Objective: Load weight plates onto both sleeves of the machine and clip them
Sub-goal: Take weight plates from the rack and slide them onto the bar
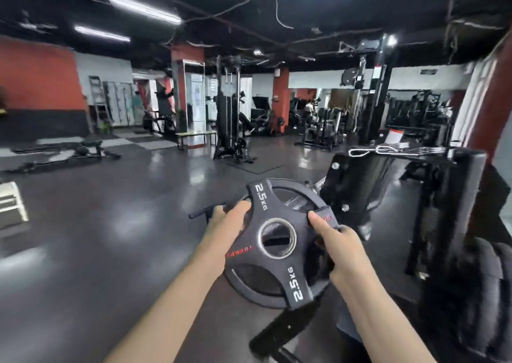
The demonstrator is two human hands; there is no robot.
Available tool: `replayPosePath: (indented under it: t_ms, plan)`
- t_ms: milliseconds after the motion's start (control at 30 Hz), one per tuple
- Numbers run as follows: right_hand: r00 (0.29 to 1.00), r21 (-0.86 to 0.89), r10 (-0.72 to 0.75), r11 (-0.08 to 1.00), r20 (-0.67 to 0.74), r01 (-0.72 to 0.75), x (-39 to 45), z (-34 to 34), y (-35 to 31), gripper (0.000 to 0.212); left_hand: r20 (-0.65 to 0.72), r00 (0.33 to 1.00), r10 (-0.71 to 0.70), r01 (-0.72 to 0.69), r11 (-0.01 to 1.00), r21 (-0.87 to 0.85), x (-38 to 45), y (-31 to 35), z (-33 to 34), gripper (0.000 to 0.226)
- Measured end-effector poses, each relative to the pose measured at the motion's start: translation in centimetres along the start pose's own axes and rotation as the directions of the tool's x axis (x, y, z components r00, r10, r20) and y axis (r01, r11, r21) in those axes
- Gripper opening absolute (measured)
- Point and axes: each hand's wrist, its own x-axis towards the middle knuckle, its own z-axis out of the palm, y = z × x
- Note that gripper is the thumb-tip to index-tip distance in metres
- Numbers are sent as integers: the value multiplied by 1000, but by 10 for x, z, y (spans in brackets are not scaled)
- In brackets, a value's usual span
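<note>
**Black 2.5 kg plate in carry, sleeve not yet engaged**

Black rubber-coated, three-spoked and marked 2.5 KG, the weight plate (279, 243) is held up in front of the person, its face turned toward them and its steel-ringed centre hole open and unobstructed. The left hand (230, 221) grips the plate's left rim, fingers curled round through a cut-out. The right hand (336, 245) grips the right rim, thumb lying across a spoke on the face and fingers wrapped behind. Both grips are closed on the plate; neither hand is free.

Just behind and to the right stands the machine (357, 185), a black padded frame. A thin dark bar (205, 212) projects leftward behind the left hand; whether it is a loading sleeve cannot be told.

Step in hand, by judgement: carrying a plate to a sleeve; loading is at an early stage, and no clip is in view.

Next move requires: locate the sleeve end, align the centre hole square with it, slide the plate fully home.

Beyond lie a glossy dark floor (110, 210), a cable station (228, 113) and red-painted pillars (280, 96).
</note>
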Motion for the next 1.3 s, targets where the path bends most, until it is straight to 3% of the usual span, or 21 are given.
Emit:
replayPosePath:
  t_ms: [67,200,267,333,400,467,633,800,933,1067,1300]
  plan:
    - [999,-14,26,1000,46,-26,-5,25,11,27,-53,998,-24,22,999,-25,-3,-7,-31,50]
    - [992,-17,61,998,107,-59,-7,68,33,51,-87,993,-81,78,996,-42,-4,-19,-76,23]
    - [991,-13,71,997,110,-70,-8,84,42,51,-109,991,-82,71,993,-97,-5,-23,-90,22]
    - [991,-28,69,997,118,-66,-11,95,50,56,-120,984,-133,117,984,-132,0,-31,-99,36]
    - [992,-44,54,998,110,-50,-14,99,58,60,-123,973,-195,176,973,-152,9,-40,-101,67]
    - [997,-56,31,998,72,-27,-16,100,60,51,-83,963,-255,233,948,-215,13,-47,-99,87]
    - [998,-59,-14,998,54,17,-23,95,56,40,-26,969,-247,232,938,-256,19,-51,-89,91]
    - [998,-45,-36,998,57,39,-26,99,60,38,98,941,-325,339,910,-239,52,-61,-96,140]
    - [994,-83,-109,990,13,110,-28,101,70,37,127,926,-356,376,902,-211,39,-52,-91,127]
    - [983,-142,-178,975,-52,169,-35,110,79,40,215,935,-281,332,908,-256,44,-56,-87,90]
    - [946,-278,-313,920,-91,277,-38,116,76,32,304,911,-277,375,862,-340,63,-67,-73,78]
